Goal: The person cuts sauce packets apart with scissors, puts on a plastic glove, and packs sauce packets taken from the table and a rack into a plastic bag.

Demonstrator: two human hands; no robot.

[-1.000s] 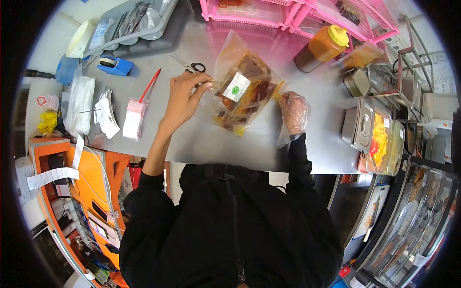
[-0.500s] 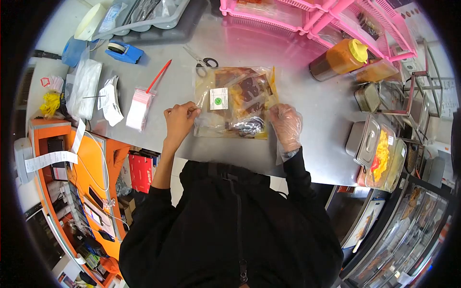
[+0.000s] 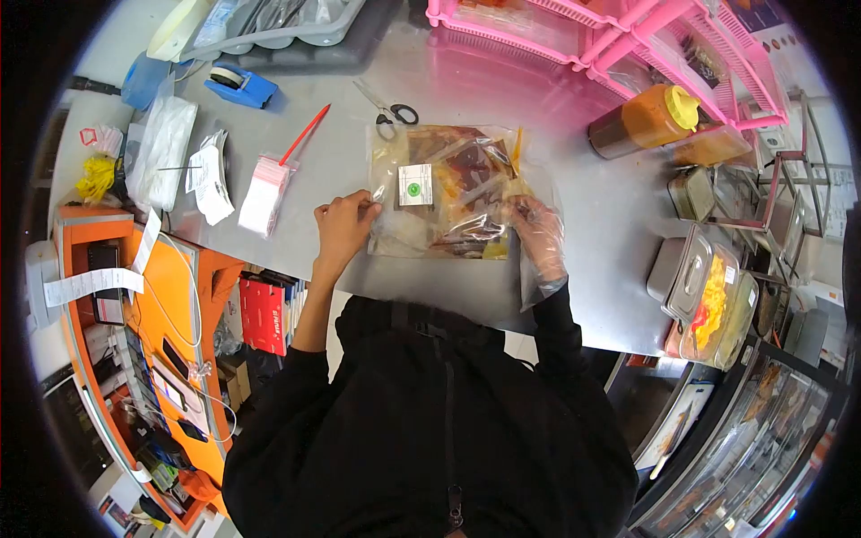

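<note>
A clear plastic bag (image 3: pixel 466 193) of brown, saucy food lies flat on the steel table. On its left part sits a white label (image 3: pixel 414 185) with a green round mark. My bare left hand (image 3: pixel 345 226) pinches the bag's left edge between thumb and fingers. My right hand (image 3: pixel 538 235), inside a loose transparent plastic glove, has its fingers closed on the bag's right edge. Just beyond the bag lie scissors (image 3: pixel 395 114) with black handles.
To the left are a red stick (image 3: pixel 306 133), small pink-white bags (image 3: pixel 264 195), paper slips (image 3: pixel 212 179) and a blue tape dispenser (image 3: pixel 240 85). Pink baskets (image 3: pixel 592 40), a yellow-capped sauce bottle (image 3: pixel 641 121) and a steel container (image 3: pixel 679 269) stand at the right.
The view has shifted slightly, so the table things appear a little further right. Both hands stay at the bag's edges, and the reflections on the plastic differ.
</note>
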